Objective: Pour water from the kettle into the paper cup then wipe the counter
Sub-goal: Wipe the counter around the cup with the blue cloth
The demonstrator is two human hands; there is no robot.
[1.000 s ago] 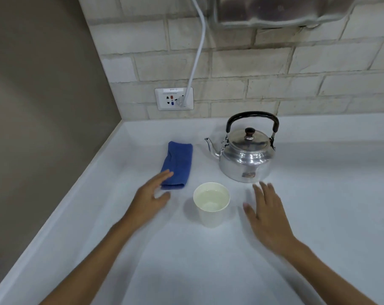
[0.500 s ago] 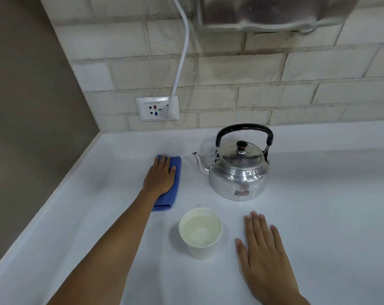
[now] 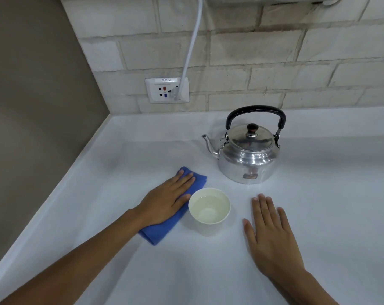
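Note:
A white paper cup (image 3: 209,211) holding water stands on the white counter (image 3: 318,194). Behind it to the right sits a shiny metal kettle (image 3: 248,155) with a black handle, spout pointing left. A folded blue cloth (image 3: 162,230) lies just left of the cup. My left hand (image 3: 166,201) presses flat on the cloth, fingers spread, thumb close to the cup's rim. My right hand (image 3: 272,234) rests flat on the counter to the right of the cup, fingers apart, holding nothing.
A brick wall runs along the back with a white socket (image 3: 166,90) and a white cable (image 3: 192,40) plugged in. A brown side wall (image 3: 32,106) bounds the counter on the left. A metal fixture hangs at the top edge.
My left hand reached the blue cloth, pressed on it, and has slid it toward me, next to the cup. My right hand settled flat on the counter.

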